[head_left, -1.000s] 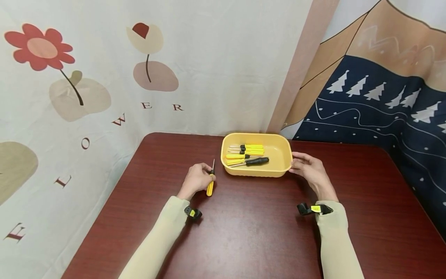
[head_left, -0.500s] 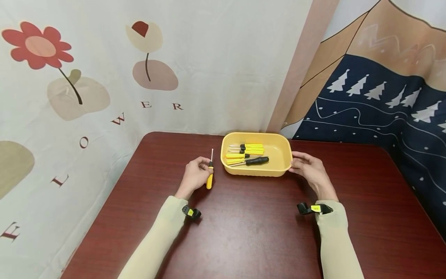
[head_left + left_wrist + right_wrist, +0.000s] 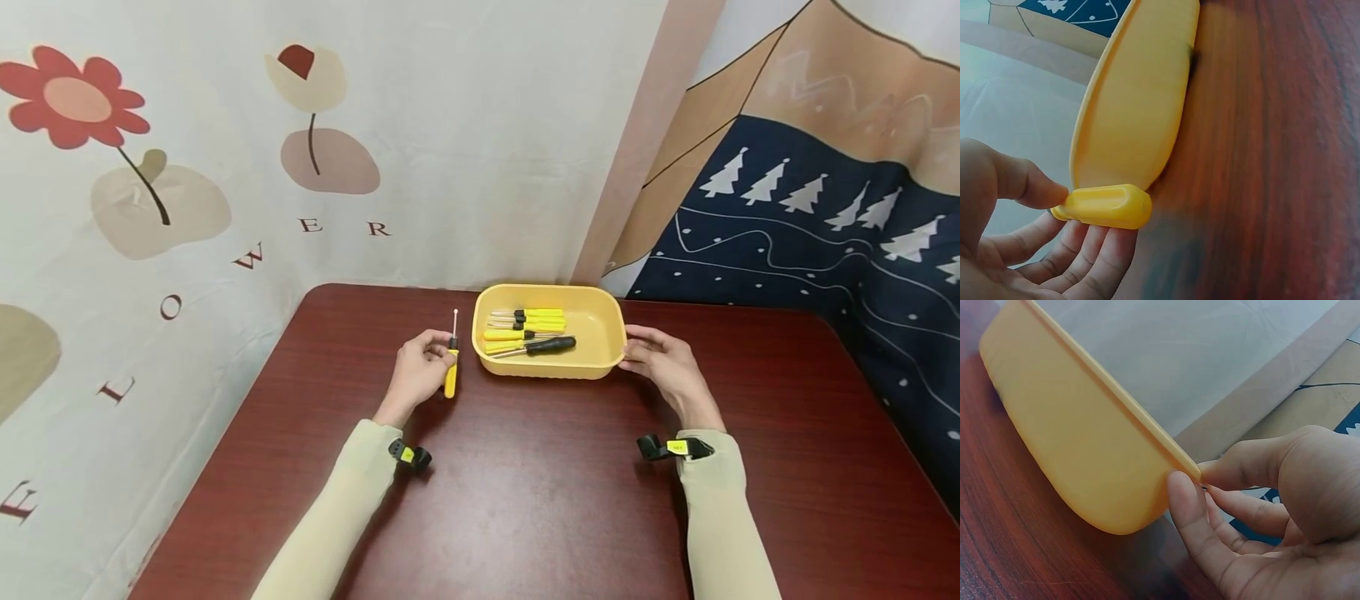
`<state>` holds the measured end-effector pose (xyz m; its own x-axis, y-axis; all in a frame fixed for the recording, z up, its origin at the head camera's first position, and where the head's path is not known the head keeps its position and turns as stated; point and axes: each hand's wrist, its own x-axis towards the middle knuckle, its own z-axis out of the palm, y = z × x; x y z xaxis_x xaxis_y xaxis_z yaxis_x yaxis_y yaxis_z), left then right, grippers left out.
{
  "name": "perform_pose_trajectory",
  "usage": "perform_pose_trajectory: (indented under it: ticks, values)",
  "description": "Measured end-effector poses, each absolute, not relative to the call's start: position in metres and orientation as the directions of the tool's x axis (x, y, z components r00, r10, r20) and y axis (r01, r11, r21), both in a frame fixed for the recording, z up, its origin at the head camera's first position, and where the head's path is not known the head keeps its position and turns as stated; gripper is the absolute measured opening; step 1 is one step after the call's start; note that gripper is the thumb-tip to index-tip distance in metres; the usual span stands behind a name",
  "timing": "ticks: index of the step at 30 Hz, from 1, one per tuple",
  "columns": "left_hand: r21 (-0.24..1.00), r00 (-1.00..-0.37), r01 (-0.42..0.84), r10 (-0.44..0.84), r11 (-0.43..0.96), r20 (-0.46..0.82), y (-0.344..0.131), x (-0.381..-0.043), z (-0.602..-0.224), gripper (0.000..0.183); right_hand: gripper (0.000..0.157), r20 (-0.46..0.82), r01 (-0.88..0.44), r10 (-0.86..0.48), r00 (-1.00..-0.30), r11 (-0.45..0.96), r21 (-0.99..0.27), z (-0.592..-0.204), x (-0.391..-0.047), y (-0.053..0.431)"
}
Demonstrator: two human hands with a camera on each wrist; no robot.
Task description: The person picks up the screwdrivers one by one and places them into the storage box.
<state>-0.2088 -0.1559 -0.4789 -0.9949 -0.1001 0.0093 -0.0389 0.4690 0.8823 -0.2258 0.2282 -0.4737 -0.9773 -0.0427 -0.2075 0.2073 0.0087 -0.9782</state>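
My left hand (image 3: pixel 417 371) pinches a screwdriver with a yellow handle (image 3: pixel 451 377) and black collar, its thin metal shaft pointing away from me. They are just left of a yellow plastic bin (image 3: pixel 555 371). Thumb and fingertips grip the yellow handle (image 3: pixel 1110 206) in the left wrist view, where the shaft is hidden. At the bin's right end is my right hand (image 3: pixel 667 367); the right wrist view has its thumb (image 3: pixel 1186 497) against the bin's wall (image 3: pixel 1085 437) and its forefinger at the rim. Inside lie several yellow-handled screwdrivers (image 3: pixel 542 320) and one black-handled screwdriver (image 3: pixel 551 345).
The bin stands near the back edge of a dark red wooden table (image 3: pixel 525 483). Behind the table hangs a printed cloth (image 3: pixel 465 150) with flowers, letters and trees. Each wrist wears a black strap-mounted camera (image 3: pixel 410 455).
My left hand has moved slightly away from me with the screwdriver, whose shaft now reaches further toward the back edge. The right hand and the bin keep their places.
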Motion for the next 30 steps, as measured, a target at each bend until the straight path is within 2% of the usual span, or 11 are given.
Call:
perform_pose_trajectory:
  ticks: [13, 30]
  values:
    - [0.921, -0.999, -0.002, -0.030, 0.389, 0.011, -0.158, -0.210, -0.457, 0.030, 0.053, -0.199, 0.198, -0.041, -0.979, 0.012, -0.980, -0.472, -0.226, 0.225]
    - [0.915, -0.992, 0.122, 0.085, 0.385, 0.096, -0.155, -0.214, -0.433, 0.033, 0.055, -0.208, 0.207, -0.038, -0.977, 0.007, -0.978, -0.474, -0.226, 0.227]
